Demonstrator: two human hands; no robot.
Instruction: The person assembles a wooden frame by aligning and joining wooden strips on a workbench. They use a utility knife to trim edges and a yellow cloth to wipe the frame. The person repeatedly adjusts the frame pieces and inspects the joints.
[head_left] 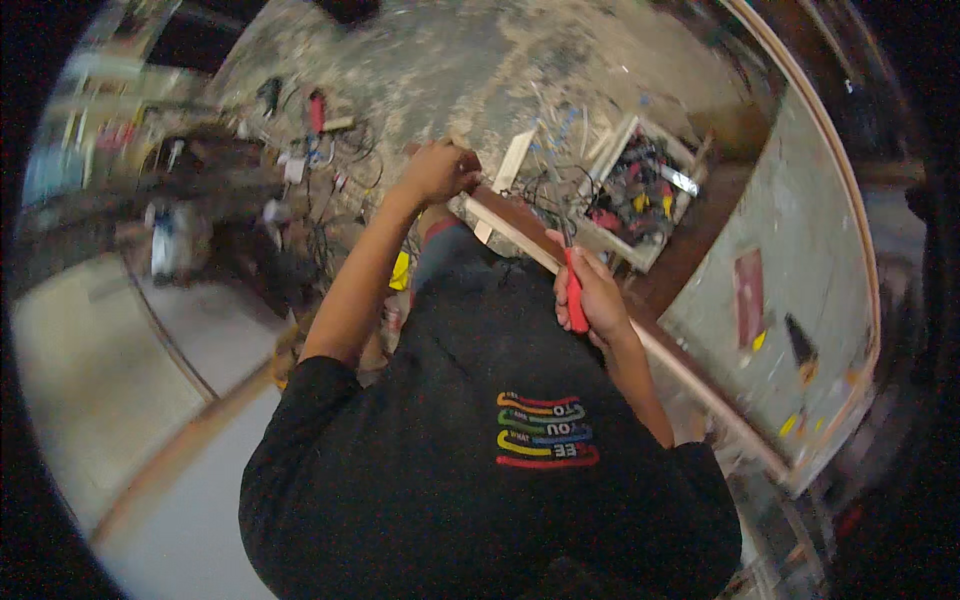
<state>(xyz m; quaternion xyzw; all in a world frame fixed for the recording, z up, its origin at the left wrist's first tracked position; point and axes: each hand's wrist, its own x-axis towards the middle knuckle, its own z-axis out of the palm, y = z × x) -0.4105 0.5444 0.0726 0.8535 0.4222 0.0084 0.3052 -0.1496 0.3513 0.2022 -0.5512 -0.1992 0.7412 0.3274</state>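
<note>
My right hand [598, 290] is closed round the red handle of a screwdriver [575, 295], whose thin shaft points forward, away from me. Ahead and to the left, my left hand [440, 172] has its fingers curled in at the far end of a brown wooden board [515, 213] with a pale edge. What those fingers hold, if anything, is hidden. The board slants from the left hand toward the right hand, above my lap.
To the right, a wooden crate [625, 245] holds jumbled tools and cables. A large framed panel [720, 330] carries a reddish strip [748, 300] and a black-handled tool [800, 345]. A red tool [317, 110] and cords lie on the dusty floor. Pale panels [100, 370] stand at left.
</note>
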